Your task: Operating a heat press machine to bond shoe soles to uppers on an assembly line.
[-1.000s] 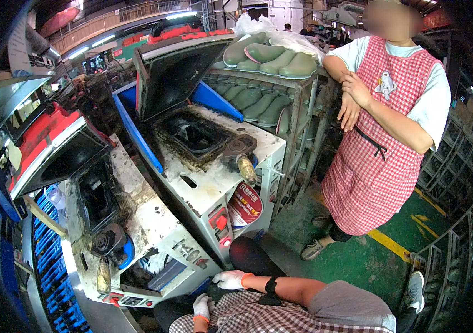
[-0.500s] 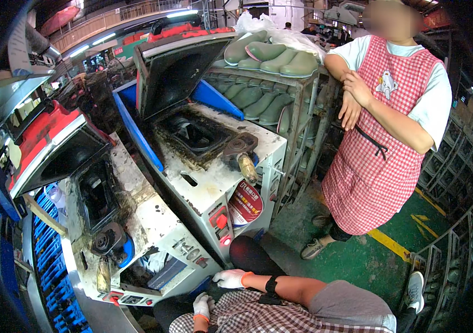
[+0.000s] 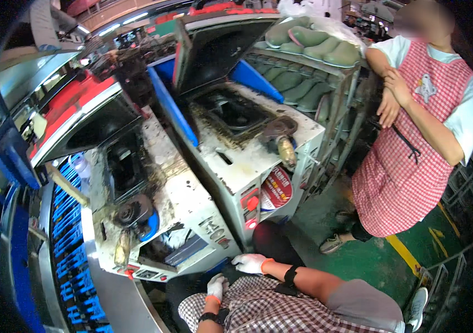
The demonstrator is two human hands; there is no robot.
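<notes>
Both my hands wear white gloves with orange cuffs and rest low over my lap, near a checked apron [image 3: 270, 302]. My left hand [image 3: 217, 285] lies on my dark-clothed leg with its fingers loosely bent, and I see nothing in it. Farther right, my right hand [image 3: 250, 263] rests by my other knee [image 3: 272, 241], its fingers lying flat with nothing in them. Beyond my hands stand two worn white machines with raised lids: the left machine [image 3: 178, 191] is nearest them, and the right machine [image 3: 220, 175] is behind. Neither hand touches a machine.
A person in a red checked apron [image 3: 408, 166] stands at the right, one hand on the other forearm. Green boots [image 3: 339, 53] fill a metal rack [image 3: 339, 105] behind the right machine. Blue slatted parts [image 3: 73, 244] run along the far left. Yellow lines [image 3: 403, 252] mark the green floor.
The view has swung, so the machines, the rack and the person sit farther right and a little higher. My hands stay resting at my lap and knee.
</notes>
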